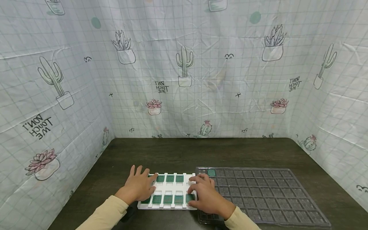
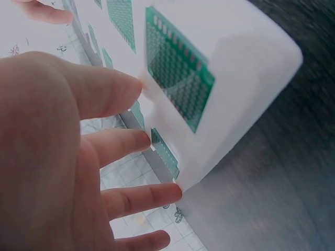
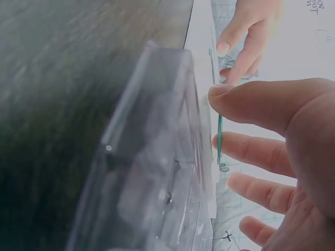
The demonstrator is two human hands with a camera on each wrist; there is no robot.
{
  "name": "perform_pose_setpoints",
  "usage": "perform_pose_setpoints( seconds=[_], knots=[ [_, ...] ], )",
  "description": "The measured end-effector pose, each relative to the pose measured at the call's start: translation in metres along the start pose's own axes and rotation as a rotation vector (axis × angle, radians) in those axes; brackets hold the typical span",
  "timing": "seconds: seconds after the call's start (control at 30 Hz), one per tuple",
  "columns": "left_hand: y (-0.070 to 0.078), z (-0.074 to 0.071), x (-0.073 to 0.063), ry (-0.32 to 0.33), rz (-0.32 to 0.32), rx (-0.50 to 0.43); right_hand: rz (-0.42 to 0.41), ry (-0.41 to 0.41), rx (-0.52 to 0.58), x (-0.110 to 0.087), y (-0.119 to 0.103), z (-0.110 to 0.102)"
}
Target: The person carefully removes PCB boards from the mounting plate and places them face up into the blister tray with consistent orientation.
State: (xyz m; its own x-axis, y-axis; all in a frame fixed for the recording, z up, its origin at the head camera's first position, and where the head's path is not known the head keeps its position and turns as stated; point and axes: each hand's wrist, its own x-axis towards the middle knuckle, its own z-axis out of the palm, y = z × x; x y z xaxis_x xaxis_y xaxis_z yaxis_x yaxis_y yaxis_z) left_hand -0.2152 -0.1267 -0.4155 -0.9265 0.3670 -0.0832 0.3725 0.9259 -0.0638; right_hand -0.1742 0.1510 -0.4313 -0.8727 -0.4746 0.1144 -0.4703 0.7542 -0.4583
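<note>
A white tray (image 1: 172,188) lies on the table with green circuit boards (image 1: 168,199) in two rows of slots. My left hand (image 1: 139,187) is over its left end, fingers spread; in the left wrist view the thumb and fingertips touch the tray beside a green board (image 2: 178,68). At the right end of the near row, my right hand (image 1: 205,195) pinches a green circuit board (image 1: 189,198) between thumb and index finger. The right wrist view shows that board (image 3: 220,138) edge-on, its other fingers loosely extended.
A clear plastic tray (image 1: 258,191) with many square compartments lies to the right, close beside the white tray. One green board (image 1: 211,172) sits in its far row near the left. Patterned curtains (image 1: 184,105) enclose the dark table (image 1: 161,153) at the back and sides.
</note>
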Motion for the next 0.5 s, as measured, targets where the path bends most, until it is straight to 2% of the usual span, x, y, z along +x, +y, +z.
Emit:
perform_pose_setpoints(
  seconds=[0.5],
  knots=[
    [-0.0004, -0.0029, -0.0022, -0.009, 0.006, -0.017, 0.001, 0.009, -0.021, 0.0014, 0.0, -0.0044]
  ],
)
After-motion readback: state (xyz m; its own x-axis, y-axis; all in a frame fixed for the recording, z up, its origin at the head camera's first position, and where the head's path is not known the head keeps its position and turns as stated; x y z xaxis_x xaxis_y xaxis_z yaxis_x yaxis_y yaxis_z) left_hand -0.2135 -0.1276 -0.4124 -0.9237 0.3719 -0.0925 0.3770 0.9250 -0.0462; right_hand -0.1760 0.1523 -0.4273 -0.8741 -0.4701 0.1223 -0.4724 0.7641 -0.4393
